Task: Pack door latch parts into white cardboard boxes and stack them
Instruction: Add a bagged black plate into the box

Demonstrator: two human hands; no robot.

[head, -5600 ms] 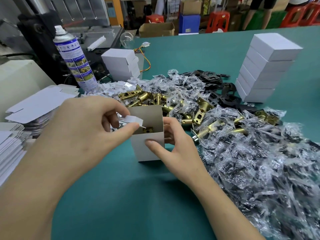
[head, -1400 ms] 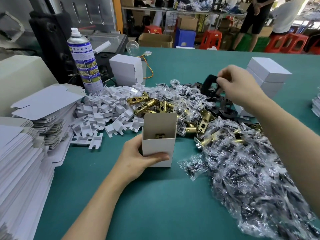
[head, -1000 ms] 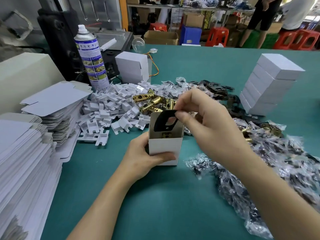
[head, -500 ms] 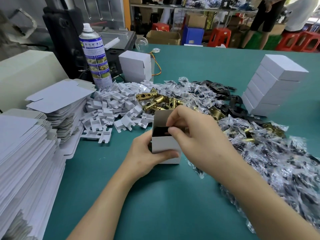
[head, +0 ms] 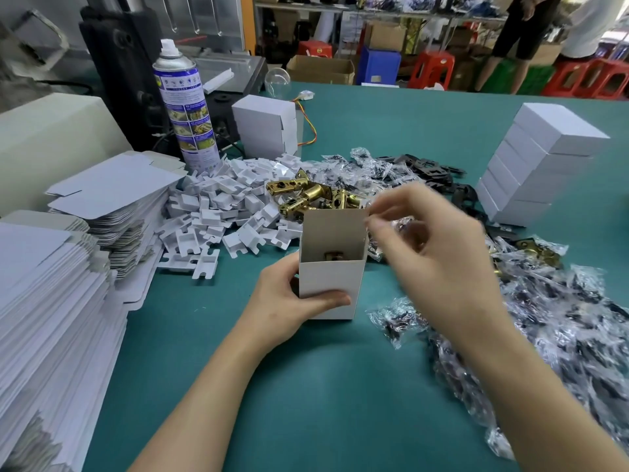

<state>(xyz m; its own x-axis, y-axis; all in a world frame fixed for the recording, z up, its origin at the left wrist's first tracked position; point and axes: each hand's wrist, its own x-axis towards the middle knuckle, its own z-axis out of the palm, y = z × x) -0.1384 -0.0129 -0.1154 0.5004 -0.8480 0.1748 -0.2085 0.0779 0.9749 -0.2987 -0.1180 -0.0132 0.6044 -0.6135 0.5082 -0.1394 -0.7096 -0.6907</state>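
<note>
White cardboard is what the left hand (head: 286, 301) grips: an open box (head: 332, 284) standing upright on the teal counter (head: 306, 396) at mid-frame. The thumb lies across its front face and the other fingers curl round its left side. Its top flap stands up at the back, and a small brass part (head: 333, 256) shows down inside.

The right hand (head: 439, 257) hovers just right of the box with its fingers curled, thumb and forefinger drawn close together beside the flap's upper right corner. Motion blur smears it, so I cannot tell whether it pinches the flap or anything at all, though it may be touching the edge.

Directly behind the box lies a heap of brass latches (head: 306, 195), and left of that a pile of white plastic inserts (head: 221, 216). Clear plastic bags (head: 561, 328) of dark parts spread from just beside the box across the right of the frame to the lower right corner, with black plates (head: 432, 168) beyond them.

A stack of closed white boxes (head: 541, 165) rises at the right, leaning slightly. A smaller stack (head: 269, 131) sits at upper centre, near a spray can (head: 185, 107) standing upright. Flat box blanks (head: 44, 318) are piled along the left edge. In the upper right, past the counter, are two people (head: 524, 35) and red stools (head: 432, 69).
</note>
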